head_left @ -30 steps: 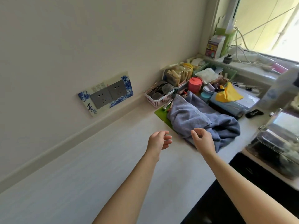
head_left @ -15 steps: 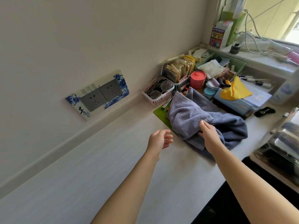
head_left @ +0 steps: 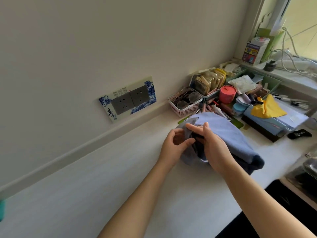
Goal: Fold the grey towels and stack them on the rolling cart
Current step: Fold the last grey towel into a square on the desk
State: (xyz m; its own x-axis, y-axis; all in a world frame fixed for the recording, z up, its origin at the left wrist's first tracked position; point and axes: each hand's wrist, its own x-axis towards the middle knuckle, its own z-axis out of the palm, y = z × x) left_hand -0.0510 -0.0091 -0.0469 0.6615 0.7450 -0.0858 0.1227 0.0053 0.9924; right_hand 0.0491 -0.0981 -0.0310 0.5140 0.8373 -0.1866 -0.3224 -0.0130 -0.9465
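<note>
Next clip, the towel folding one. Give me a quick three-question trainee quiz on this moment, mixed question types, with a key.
1. True or false: the grey towel already lies folded flat on the counter.
2. Which hand pinches the towel's corner? A) left hand B) right hand C) neither
3. Fill in: the pink basket beside the wall holds ____.

Key
1. False: it is bunched and partly lifted between both hands.
2. A; the right hand's fingers lie fairly straight against the cloth.
3. Glasses.
</note>
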